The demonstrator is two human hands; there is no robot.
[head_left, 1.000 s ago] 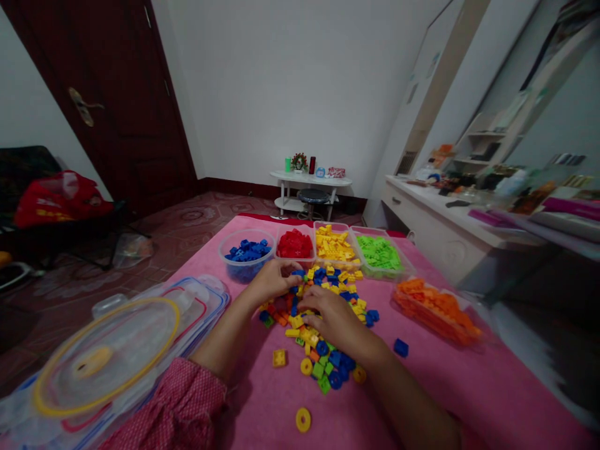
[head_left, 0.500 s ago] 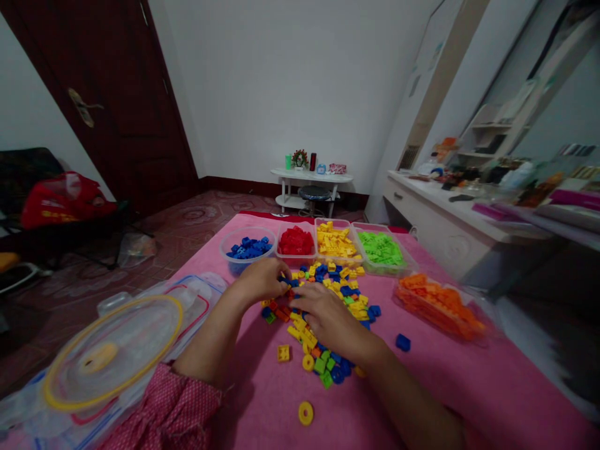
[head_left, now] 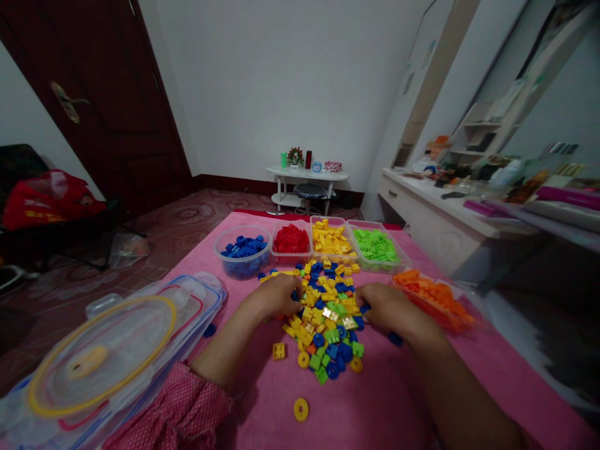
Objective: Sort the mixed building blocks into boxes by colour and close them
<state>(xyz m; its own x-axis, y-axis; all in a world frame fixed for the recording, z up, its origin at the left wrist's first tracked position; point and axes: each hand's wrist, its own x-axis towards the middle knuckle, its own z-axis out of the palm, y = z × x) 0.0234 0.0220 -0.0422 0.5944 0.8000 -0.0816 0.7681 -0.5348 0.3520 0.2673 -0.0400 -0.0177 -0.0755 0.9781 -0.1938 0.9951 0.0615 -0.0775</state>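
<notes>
My left hand (head_left: 280, 296) is at the left side of a mixed heap of plastic toy building blocks (head_left: 323, 300). Its fingers are curled in, with a dark blue block (head_left: 295, 294) at the fingertips. At the heap's right edge my right hand (head_left: 383, 306) has its fingers bent round another blue block (head_left: 365, 308), which they partly cover. Yellow blocks make up most of the heap, with blue and green ones near its front. One more blue block (head_left: 395, 339) lies under my right wrist. A yellow block (head_left: 279, 351) and a yellow ring (head_left: 301, 409) lie apart in front.
Behind the heap stand tubs of blue (head_left: 244, 247), red (head_left: 291, 240), yellow (head_left: 332, 239) and green blocks (head_left: 375, 245). A box of orange blocks (head_left: 435, 301) is at right. Clear lids (head_left: 107, 350) are stacked at left, a blue piece (head_left: 209, 330) beside them.
My right hand has moved from the middle of the heap to its right edge, uncovering yellow blocks. My left hand has shifted slightly right and down. The view has turned a little.
</notes>
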